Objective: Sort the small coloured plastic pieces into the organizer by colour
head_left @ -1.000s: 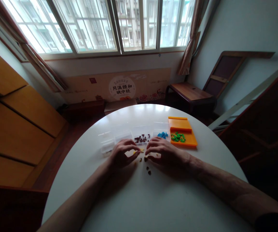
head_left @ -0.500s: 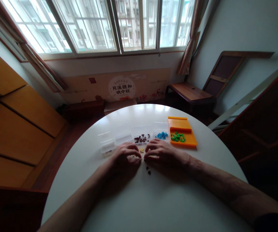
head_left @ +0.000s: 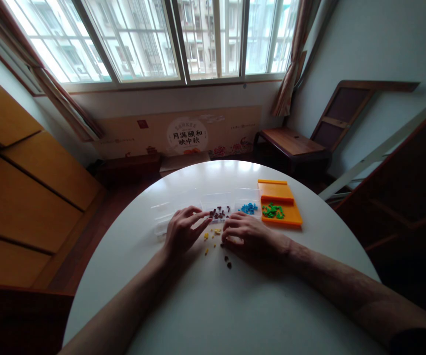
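Observation:
My left hand (head_left: 184, 230) hovers at the near edge of a clear box (head_left: 213, 199) of dark brown pieces (head_left: 219, 213). Its thumb and fingers are apart, and nothing shows between them. On the table, my right hand (head_left: 248, 231) rests with curled fingers, its fingertips closed at a small dark brown piece (head_left: 222, 244). Between the hands lie several small yellow pieces (head_left: 206, 236). Nearer to me are a couple of loose dark brown pieces (head_left: 229, 265). All these pieces look like tiny building bricks, too small to make out exactly.
Blue pieces (head_left: 248, 208) fill part of another clear box behind my right hand. To its right, an orange tray (head_left: 292, 217) holds green pieces (head_left: 273, 211). More clear boxes (head_left: 161, 212) stand at the left on the round white table (head_left: 183, 305). A wooden chair (head_left: 290, 140) stands beyond.
My left hand has moved left and away from me, and its fingers have spread, uncovering yellow pieces. My right hand has stayed almost in place.

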Motion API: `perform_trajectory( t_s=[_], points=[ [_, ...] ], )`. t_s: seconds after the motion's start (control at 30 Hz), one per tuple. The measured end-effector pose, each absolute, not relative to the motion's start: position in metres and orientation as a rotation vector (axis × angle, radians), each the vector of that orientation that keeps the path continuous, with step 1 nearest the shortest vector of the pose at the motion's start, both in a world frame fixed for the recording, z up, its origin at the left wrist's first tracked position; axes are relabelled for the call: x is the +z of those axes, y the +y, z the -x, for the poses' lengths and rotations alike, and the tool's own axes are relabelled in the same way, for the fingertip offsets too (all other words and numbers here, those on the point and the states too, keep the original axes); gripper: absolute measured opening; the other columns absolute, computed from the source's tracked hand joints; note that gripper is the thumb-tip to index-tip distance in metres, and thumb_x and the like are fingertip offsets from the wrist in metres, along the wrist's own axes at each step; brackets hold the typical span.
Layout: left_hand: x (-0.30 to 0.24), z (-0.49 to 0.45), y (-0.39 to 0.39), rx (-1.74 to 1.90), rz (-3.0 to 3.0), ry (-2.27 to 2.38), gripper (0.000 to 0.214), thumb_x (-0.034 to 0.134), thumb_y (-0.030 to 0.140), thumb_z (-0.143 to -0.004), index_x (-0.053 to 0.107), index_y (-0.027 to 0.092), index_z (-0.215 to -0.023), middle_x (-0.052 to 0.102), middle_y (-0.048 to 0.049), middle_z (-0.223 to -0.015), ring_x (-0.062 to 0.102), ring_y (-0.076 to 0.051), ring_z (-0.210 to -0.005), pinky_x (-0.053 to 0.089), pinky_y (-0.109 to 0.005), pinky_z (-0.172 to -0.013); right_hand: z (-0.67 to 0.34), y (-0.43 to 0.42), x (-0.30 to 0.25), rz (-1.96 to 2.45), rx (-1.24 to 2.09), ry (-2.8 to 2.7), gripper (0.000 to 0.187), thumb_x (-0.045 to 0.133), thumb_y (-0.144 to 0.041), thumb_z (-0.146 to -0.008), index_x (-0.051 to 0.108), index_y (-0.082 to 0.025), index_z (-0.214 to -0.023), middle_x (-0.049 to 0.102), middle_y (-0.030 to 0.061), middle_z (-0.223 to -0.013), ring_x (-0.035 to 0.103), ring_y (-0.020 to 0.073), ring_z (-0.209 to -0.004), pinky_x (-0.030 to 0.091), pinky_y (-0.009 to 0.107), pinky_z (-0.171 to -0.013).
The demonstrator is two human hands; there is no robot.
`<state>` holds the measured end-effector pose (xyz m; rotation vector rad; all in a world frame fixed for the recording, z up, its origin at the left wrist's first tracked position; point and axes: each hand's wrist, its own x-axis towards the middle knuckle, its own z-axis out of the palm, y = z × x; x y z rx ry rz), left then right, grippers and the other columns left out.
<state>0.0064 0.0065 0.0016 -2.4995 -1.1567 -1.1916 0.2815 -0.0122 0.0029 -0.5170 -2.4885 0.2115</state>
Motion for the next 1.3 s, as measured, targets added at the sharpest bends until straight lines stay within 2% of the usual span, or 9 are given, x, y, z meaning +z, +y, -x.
perform_trajectory(
  t_s=[0.17, 0.3, 0.53, 0.7, 0.8, 0.93, 1.13, 1.3],
  points=[
    [0.003, -0.008, 0.002, -1.187, 2.563, -1.164, 0.009, 0.077, 0.03, -0.1, 0.083, 0.025, -0.099, 0.078, -0.004, -0.096, 0.073, -0.02, -0.085, 0.055, -0.037, -0.083, -0.282, -0.007, -0.008, 0.532, 0.208, -2.481, 0.011, 0.064, -0.022, -0.107, 0.074, -0.024, -0.11, 0.077, 0.0052, -0.111, 0.067, 0.0211, -0.104, 0.052, 0.039, -0.103],
    [0.006, -0.008, -0.001, -1.181, 2.796, -1.006, 0.009, 0.075, 0.026, -0.098, 0.08, 0.024, -0.091, 0.077, -0.0039, -0.091, 0.072, -0.019, -0.081, 0.056, -0.034, -0.077, -0.282, -0.001, -0.017, 0.481, 0.188, -2.466, 0.005, 0.069, -0.024, -0.104, 0.074, -0.026, -0.105, 0.077, 0.0029, -0.107, 0.067, 0.0201, -0.097, 0.053, 0.038, -0.097],
    [0.001, -0.004, -0.003, -1.05, 3.075, -0.759, 0.007, 0.082, 0.031, -0.093, 0.081, 0.026, -0.097, 0.08, -0.0045, -0.097, 0.074, -0.019, -0.083, 0.059, -0.035, -0.08, -0.282, -0.007, -0.008, 0.502, 0.22, -2.389, 0.004, 0.07, -0.023, -0.103, 0.071, -0.025, -0.107, 0.077, 0.0041, -0.108, 0.068, 0.0214, -0.1, 0.054, 0.039, -0.098],
    [0.002, -0.007, -0.002, -1.101, 3.062, -0.692, 0.01, 0.085, 0.033, -0.093, 0.083, 0.027, -0.1, 0.08, -0.0035, -0.094, 0.074, -0.018, -0.081, 0.058, -0.032, -0.076, -0.285, -0.003, -0.003, 0.663, 0.147, -2.127, 0.001, 0.073, -0.023, -0.104, 0.072, -0.024, -0.104, 0.077, 0.005, -0.102, 0.07, 0.0221, -0.098, 0.054, 0.039, -0.093],
    [0.006, -0.01, -0.004, -1.081, 3.085, -0.708, 0.011, 0.085, 0.035, -0.094, 0.083, 0.027, -0.101, 0.079, -0.0041, -0.094, 0.074, -0.018, -0.082, 0.058, -0.031, -0.076, -0.287, 0.002, -0.006, 0.798, 0.103, -1.996, 0.002, 0.071, -0.024, -0.105, 0.073, -0.025, -0.106, 0.078, 0.0045, -0.102, 0.07, 0.0232, -0.099, 0.052, 0.044, -0.103],
    [0.007, -0.011, -0.007, -1.028, 3.11, -0.742, 0.009, 0.082, 0.036, -0.096, 0.084, 0.028, -0.101, 0.078, -0.0047, -0.095, 0.073, -0.018, -0.082, 0.058, -0.031, -0.076, -0.288, 0.006, -0.014, 0.881, 0.092, -1.978, 0.007, 0.068, -0.023, -0.107, 0.075, -0.026, -0.109, 0.081, 0.0038, -0.108, 0.072, 0.0234, -0.102, 0.043, 0.052, -0.12],
    [0.003, -0.008, -0.004, -0.936, 3.148, -0.7, 0.007, 0.078, 0.03, -0.1, 0.085, 0.031, -0.1, 0.078, -0.0035, -0.094, 0.072, -0.017, -0.081, 0.056, -0.029, -0.077, -0.287, 0.007, -0.019, 0.865, 0.097, -1.985, 0.008, 0.067, -0.021, -0.108, 0.074, -0.026, -0.11, 0.083, 0.0019, -0.105, 0.074, 0.0214, -0.096, 0.046, 0.049, -0.118],
    [0.004, -0.009, -0.004, -0.906, 3.152, -0.711, 0.011, 0.077, 0.03, -0.101, 0.085, 0.03, -0.108, 0.079, -0.0042, -0.099, 0.073, -0.018, -0.084, 0.057, -0.03, -0.079, -0.284, 0.006, -0.017, 0.856, 0.094, -1.992, 0.012, 0.068, -0.016, -0.104, 0.072, -0.026, -0.111, 0.082, 0.0018, -0.105, 0.073, 0.0217, -0.097, 0.048, 0.048, -0.115]
  ],
)
